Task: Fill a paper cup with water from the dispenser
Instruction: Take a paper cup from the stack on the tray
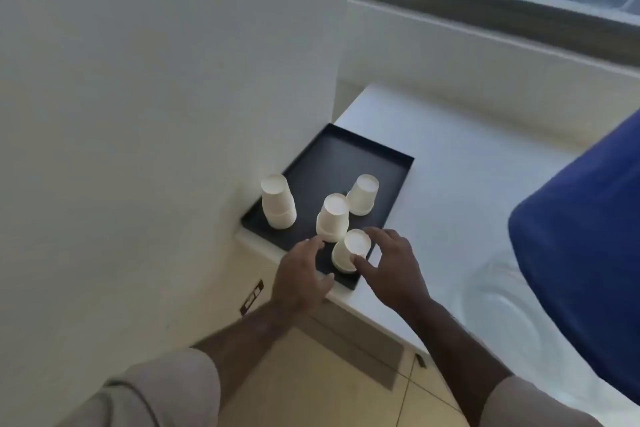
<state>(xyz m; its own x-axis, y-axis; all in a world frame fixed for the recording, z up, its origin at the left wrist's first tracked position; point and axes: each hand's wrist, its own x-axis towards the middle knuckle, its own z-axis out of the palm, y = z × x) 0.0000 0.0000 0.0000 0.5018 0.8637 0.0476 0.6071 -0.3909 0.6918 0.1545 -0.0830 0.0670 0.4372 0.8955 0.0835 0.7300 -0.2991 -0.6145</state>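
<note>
Several white paper cups stand upside down on a black tray (367, 152) at the left end of a white counter. The nearest cup (349, 251) sits at the tray's front corner. My right hand (389, 265) curls around that cup, thumb on its near side and fingers on its right side. My left hand (301, 276) hovers just left of the same cup with fingers spread, holding nothing. Another cup (332, 217) stands right behind the nearest one, and a stack of cups (278, 201) is at the tray's left. The dispenser's blue bottle (585, 253) fills the right edge.
A further cup (363, 194) stands toward the tray's middle right. A white wall rises directly left of the tray. The white counter (467, 191) stretches right toward the bottle, under a window. Tiled floor lies below the counter's front edge.
</note>
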